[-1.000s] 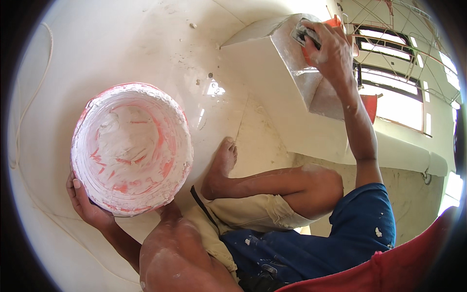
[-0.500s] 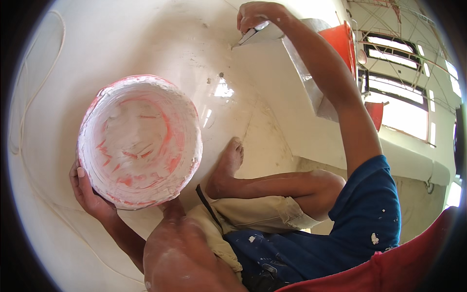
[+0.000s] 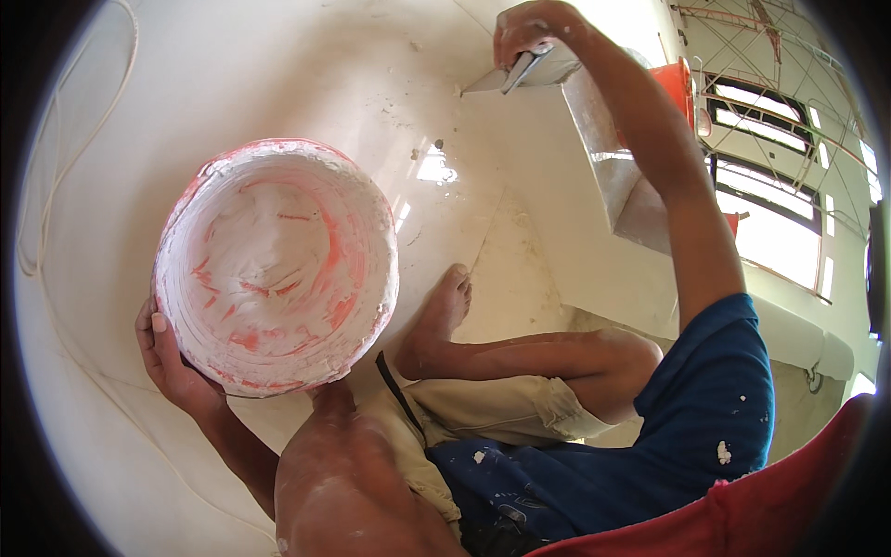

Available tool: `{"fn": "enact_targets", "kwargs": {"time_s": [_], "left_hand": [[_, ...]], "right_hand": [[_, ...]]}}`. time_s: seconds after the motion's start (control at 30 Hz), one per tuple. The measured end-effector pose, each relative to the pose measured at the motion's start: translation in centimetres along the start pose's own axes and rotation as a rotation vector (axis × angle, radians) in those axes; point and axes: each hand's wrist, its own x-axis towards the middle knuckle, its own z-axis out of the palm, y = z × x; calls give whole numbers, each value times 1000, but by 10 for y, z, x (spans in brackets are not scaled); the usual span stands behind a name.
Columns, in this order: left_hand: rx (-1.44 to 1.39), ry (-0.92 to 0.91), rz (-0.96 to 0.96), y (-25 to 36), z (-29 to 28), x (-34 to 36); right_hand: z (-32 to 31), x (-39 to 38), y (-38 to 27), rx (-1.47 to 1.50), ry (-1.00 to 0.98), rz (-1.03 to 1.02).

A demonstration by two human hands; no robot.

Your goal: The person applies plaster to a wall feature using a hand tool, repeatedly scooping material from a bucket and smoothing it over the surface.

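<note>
A round bucket, red where its surface shows through, tilts its mouth toward me. Smeared white plaster coats its inner wall and lies in the bottom. My left hand grips the bucket's lower left side, thumb on the outside near the rim and the other fingers partly hidden behind. At the top, my right arm reaches far out. The fingers of my right hand are wrapped round the handle of a flat metal trowel, whose grey blade lies at the top edge of a pale, box-shaped surface.
A pale cable loops along the left side. My bare foot rests on the pale, stained floor. Beyond my right arm are a red container, metal scaffolding and bright windows.
My right hand has moved to the right with the trowel, and the trowel's angle has turned. The bucket and the surroundings sit slightly farther right in the view; my left hand keeps its grip.
</note>
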Motion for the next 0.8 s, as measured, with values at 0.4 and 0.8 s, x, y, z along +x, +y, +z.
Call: {"fn": "enact_targets", "kwargs": {"time_s": [0.4,0.8], "left_hand": [[31,46,-59,9,-5,-6],[117,127,-17,21,16,-14]], "right_hand": [[163,92,-176,-1156,563,1304],[289,217,3,-1234,871,-109]]}}
